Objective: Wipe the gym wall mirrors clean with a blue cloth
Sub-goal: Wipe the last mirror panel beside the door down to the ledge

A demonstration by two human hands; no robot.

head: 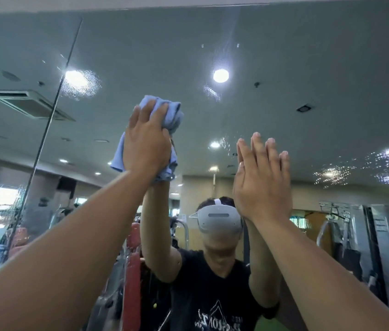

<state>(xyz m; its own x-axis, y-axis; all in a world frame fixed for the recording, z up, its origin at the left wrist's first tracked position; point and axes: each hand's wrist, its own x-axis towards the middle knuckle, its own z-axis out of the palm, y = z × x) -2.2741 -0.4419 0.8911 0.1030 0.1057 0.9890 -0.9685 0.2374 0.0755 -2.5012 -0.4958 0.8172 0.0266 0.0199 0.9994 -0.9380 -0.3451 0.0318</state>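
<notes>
A large wall mirror (284, 68) fills the view and reflects the gym ceiling and a person wearing a white headset. My left hand (145, 142) is raised high and presses a bunched blue cloth (172, 115) flat against the glass with straight fingers. Cloth folds stick out above and below the palm. My right hand (262, 180) is also raised, fingers straight and together, palm flat on the mirror to the right of the cloth. Water droplets speckle the glass near the reflected lights.
A dark vertical seam (52, 111) between mirror panels runs down on the left. The mirror's top edge (188, 7) meets the wall above. Reflected gym machines show low on the left and right.
</notes>
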